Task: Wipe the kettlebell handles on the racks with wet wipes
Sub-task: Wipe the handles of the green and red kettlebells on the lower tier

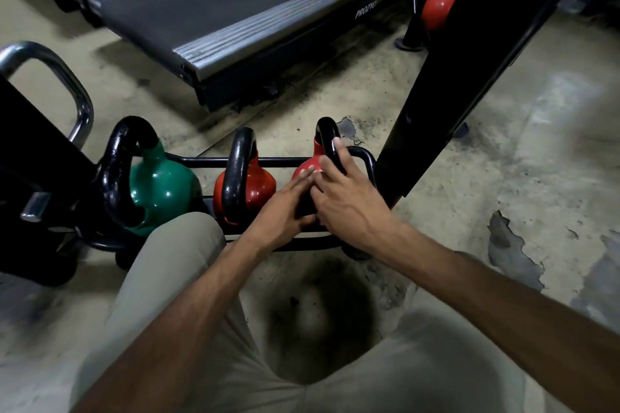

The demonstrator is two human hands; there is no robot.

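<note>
Three kettlebells with black handles stand on a low black rack (201,162): a green kettlebell (161,184) on the left, a red kettlebell (256,186) in the middle and a second red kettlebell (303,171) on the right. My right hand (345,198) curls round the lower part of the right kettlebell's black handle (327,134). My left hand (285,208) lies against that kettlebell's red body with straight fingers. No wet wipe shows in either hand.
A treadmill deck (235,10) fills the floor behind the rack. A thick black post (469,70) rises just right of it, with another red kettlebell (439,0) higher up behind. A chrome bar (67,84) stands at the left. My knees in pale trousers frame the cracked floor.
</note>
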